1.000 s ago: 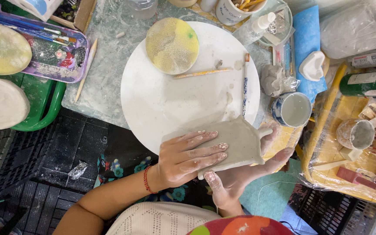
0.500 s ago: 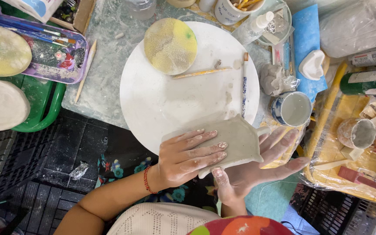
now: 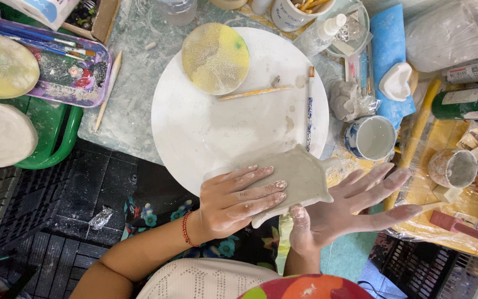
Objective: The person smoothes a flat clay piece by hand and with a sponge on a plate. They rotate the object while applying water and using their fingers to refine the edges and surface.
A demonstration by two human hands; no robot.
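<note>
Clearly soft and damp, the grey clay slab (image 3: 297,174) lies half on the near edge of the round white board (image 3: 206,127) and half over open air, so it would sag or tear if lifted by one corner; broad support from beneath looks the safest hold. The left hand (image 3: 239,199) lies flat on top of the slab, fingers spread and pressing lightly, gripping nothing. The right hand (image 3: 349,207) is open, palm up, just under the slab's overhanging right end, its thumb touching the underside edge. Both hands are smeared with slip, so the surface is likely slippery.

On the board's far edge rests a round yellow sponge (image 3: 215,58), with a thin wooden tool (image 3: 255,92) and a paintbrush (image 3: 309,105) beside it. To the board's right, a blue-patterned cup (image 3: 370,138) holds cloudy grey water. Further right, a clay-smeared mug (image 3: 453,168) looks empty as far as can be told. At the far left corner, a purple tray (image 3: 62,72) holds brushes and paint stains.
</note>
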